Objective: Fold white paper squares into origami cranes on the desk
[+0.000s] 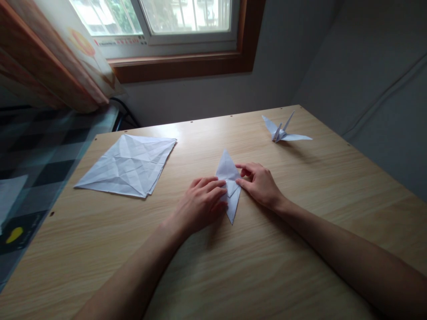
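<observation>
A partly folded piece of white paper, a long kite-like shape with points at both ends, lies flat on the wooden table. My left hand presses on its left side with the fingers held together and curled over the edge. My right hand pinches the right flap near the middle with thumb and fingertips. A finished white paper crane stands at the far right of the table, well away from both hands.
A creased, unfolded white square sheet lies at the far left of the table. A window and a curtain are behind. A checked surface borders the table's left edge.
</observation>
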A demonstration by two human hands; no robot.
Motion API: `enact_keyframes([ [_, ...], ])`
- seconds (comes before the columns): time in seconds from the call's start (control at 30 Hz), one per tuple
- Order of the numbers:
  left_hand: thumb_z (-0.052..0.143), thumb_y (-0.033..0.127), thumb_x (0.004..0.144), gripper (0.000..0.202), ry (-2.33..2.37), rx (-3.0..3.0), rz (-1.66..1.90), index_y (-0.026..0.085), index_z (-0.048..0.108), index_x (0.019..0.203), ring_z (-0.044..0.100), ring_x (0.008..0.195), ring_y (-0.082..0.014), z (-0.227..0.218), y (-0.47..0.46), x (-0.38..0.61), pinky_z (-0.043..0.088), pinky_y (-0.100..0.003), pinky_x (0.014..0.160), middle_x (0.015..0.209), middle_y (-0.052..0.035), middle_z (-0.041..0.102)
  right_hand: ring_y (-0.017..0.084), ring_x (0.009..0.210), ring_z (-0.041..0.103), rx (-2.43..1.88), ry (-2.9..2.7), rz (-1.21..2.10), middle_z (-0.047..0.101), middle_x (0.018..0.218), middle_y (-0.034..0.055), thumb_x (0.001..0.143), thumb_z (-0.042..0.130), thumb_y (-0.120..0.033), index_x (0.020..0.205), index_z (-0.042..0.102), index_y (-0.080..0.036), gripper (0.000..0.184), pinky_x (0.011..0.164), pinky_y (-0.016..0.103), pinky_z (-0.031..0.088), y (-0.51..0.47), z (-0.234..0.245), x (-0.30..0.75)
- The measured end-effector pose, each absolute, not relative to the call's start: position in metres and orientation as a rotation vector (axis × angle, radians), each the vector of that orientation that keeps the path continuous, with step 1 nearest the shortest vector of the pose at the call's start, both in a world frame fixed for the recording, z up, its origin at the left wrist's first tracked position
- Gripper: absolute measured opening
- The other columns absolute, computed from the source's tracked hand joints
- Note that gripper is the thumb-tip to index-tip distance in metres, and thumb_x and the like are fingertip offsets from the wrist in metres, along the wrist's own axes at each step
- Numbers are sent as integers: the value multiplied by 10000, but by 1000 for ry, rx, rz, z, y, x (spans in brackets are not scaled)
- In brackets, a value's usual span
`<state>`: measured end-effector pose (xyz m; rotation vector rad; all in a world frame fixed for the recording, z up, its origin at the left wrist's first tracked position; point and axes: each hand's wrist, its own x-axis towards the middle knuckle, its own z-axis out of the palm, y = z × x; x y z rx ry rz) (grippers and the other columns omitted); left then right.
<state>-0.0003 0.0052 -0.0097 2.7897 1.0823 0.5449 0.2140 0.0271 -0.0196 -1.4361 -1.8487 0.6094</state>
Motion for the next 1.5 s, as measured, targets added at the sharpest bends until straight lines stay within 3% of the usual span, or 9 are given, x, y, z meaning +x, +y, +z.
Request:
enact_keyframes([
  [0.17,630,351,866,195,1152,2819,561,232,651,1019,551,1099,-278,-10,4,-1,454,-453,910,1226,-79,627,193,781,588,-1427,-1920,528,664,809,30,781,664,-119,812,670,-177,66,729,317,425,25,-19,214],
  [0.27,699,388,810,257,1233,2792,667,216,619,984,536,1100,-303,-14,5,-3,465,-478,889,1268,-117,563,190,760,571,-1391,-2015,466,659,754,20,800,656,-125,711,646,-184,108,737,315,397,24,-19,215],
  [0.5,728,379,786,636,1209,2691,912,166,405,1291,576,1138,-286,-20,7,-4,476,-431,907,1256,-163,591,209,858,587,-1248,-2220,223,721,896,43,853,592,-102,848,733,-202,173,816,339,383,20,-23,219],
  [0.67,574,244,850,326,1147,2764,601,199,602,1171,612,1130,-269,-11,6,-3,449,-441,947,1207,-99,674,235,899,563,-1190,-2423,20,715,940,64,896,555,-159,925,740,-206,193,826,367,388,14,-19,222],
  [0.83,517,169,785,469,1104,2715,442,179,590,1249,527,1277,-275,-3,5,-6,388,-483,1054,1366,-103,586,262,936,546,-1153,-2542,1,682,994,98,833,579,-166,1013,716,-170,225,858,394,406,7,-11,224],
  [0.93,457,270,906,350,1173,2691,429,177,605,1209,537,1273,-257,-2,3,-3,387,-474,1063,1355,-110,595,260,946,546,-1141,-2505,69,682,993,98,866,565,-232,996,713,-170,206,867,392,417,5,-11,224],
  [1.07,538,528,879,523,1223,2705,380,145,571,1234,504,1300,-300,-4,1,0,367,-503,1074,1403,-162,539,260,922,542,-1157,-2490,58,664,938,106,902,558,-305,974,707,-164,218,841,391,413,1,-11,221],
  [1.23,548,562,861,574,1311,2712,399,175,553,1286,449,1332,-329,-7,2,-3,325,-541,1080,1416,-145,528,255,859,527,-1167,-2519,-17,638,891,106,879,589,-332,969,695,-148,231,801,386,397,-8,-5,215],
  [1.5,469,302,936,377,1274,2714,401,230,580,1289,479,1310,-300,-10,5,-4,327,-528,1067,1380,-76,578,241,862,563,-926,-2529,9,673,880,92,896,579,-371,747,677,-185,258,827,408,431,-8,-8,216],
])
